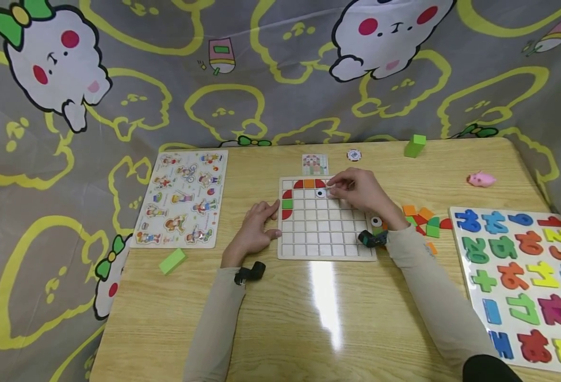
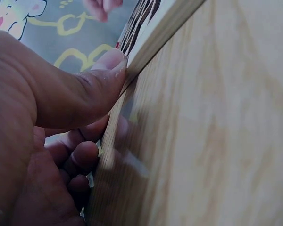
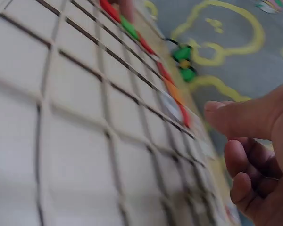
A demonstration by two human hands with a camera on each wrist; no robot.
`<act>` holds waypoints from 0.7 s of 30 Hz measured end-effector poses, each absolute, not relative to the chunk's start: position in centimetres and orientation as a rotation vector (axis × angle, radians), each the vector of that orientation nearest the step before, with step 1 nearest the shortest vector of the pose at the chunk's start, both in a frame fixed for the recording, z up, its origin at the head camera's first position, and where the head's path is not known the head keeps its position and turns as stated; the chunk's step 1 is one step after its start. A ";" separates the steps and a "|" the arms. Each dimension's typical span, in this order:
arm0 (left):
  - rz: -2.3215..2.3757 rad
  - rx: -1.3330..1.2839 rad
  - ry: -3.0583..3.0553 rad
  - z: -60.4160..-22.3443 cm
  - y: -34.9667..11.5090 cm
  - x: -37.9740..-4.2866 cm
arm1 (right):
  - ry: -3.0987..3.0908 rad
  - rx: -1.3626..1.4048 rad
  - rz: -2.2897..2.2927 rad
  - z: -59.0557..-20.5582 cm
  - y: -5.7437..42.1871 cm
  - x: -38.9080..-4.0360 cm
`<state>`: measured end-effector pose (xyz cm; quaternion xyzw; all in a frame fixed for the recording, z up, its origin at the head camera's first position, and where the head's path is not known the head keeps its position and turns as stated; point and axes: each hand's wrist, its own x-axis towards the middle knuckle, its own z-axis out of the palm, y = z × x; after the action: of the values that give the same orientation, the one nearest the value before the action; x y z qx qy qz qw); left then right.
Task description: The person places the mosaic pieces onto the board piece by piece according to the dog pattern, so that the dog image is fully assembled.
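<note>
A white grid board [image 1: 318,233] lies in the middle of the wooden table. Along its top row sit an orange square [image 1: 309,183] and rounded red tiles [image 1: 298,184]; a green square [image 1: 287,203] lies between two red tiles at the left edge. Under the top row is a white eye tile [image 1: 321,193]. My left hand [image 1: 256,229] touches the board's left edge with fingers and thumb spread apart. Over the upper right of the board, my right hand [image 1: 360,190] has its fingertips beside the eye tile; no piece shows between its thumb and loosely bent fingers.
A picture card [image 1: 315,164] and a poker chip [image 1: 354,155] lie behind the board. Loose coloured tiles [image 1: 423,217], partly hidden by the right forearm, lie to the right. A number puzzle [image 1: 490,254], a pink pig [image 1: 482,179], a figure puzzle [image 1: 180,199] and green blocks [image 1: 172,261] stand around.
</note>
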<state>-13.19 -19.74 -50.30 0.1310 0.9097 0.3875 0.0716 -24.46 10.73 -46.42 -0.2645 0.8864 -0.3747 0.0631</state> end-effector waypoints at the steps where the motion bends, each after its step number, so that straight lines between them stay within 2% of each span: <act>1: 1.165 0.394 2.735 -50.3 -19.7 -13.2 | 2.691 -0.766 -1.133 -46.0 11.6 -24.3; 5: 1.175 0.393 2.729 -50.3 -19.6 -13.1 | 2.702 -0.676 -1.050 -44.9 15.8 -23.2; 10: 1.170 0.405 2.737 -50.5 -19.5 -13.1 | 2.659 -0.743 -0.921 -45.2 19.9 -21.3; 21: 1.183 0.398 2.753 -50.6 -19.2 -13.0 | 2.657 -0.753 -0.822 -45.8 20.4 -19.4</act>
<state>-12.98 -19.17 -50.56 0.1315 0.9091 0.3907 0.0593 -19.40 20.39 -45.82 -0.2593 0.9143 -0.2829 0.1297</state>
